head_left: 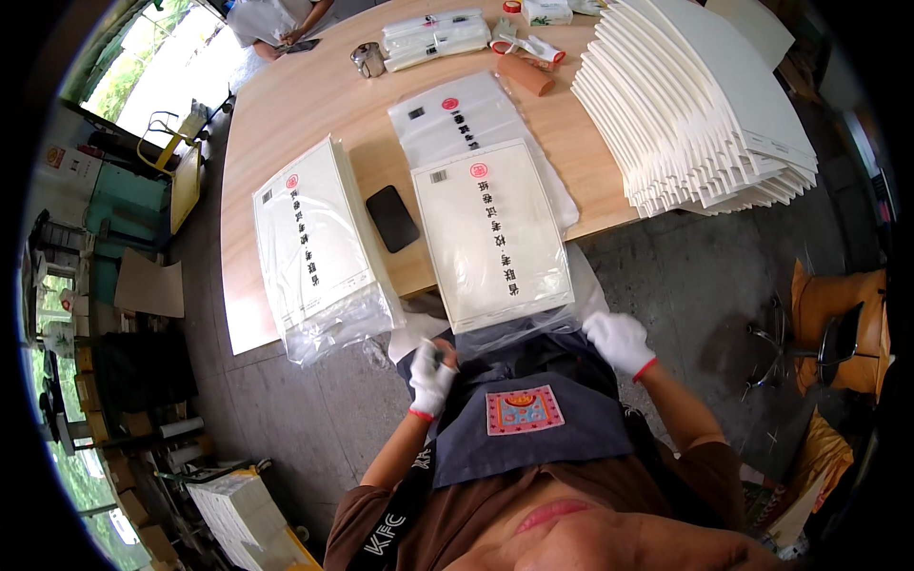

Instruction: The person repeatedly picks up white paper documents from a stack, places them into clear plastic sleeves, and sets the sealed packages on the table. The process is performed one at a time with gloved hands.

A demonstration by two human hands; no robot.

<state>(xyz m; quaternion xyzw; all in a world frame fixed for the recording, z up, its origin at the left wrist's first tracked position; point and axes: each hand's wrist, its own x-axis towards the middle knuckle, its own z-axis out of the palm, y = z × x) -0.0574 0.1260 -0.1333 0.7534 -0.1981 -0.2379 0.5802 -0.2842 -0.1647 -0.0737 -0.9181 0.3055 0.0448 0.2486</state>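
Note:
Both my hands wear white gloves with red cuffs. My left hand (431, 377) is closed near my apron, just below the table's front edge, pinching something small and dark that I cannot make out. My right hand (620, 342) grips the lower right corner of a clear plastic bag (514, 328) that holds a cream paper folder (493, 233). The bagged folder hangs over the front edge of the wooden table (305, 105), with more clear bags lying under it.
A stack of bagged folders (319, 249) lies to the left, a black phone (391, 218) between the stacks. A tall fanned pile of white folders (695, 105) fills the right. Tape rolls, a tin and a packet stack sit at the back. Another person sits at the far end.

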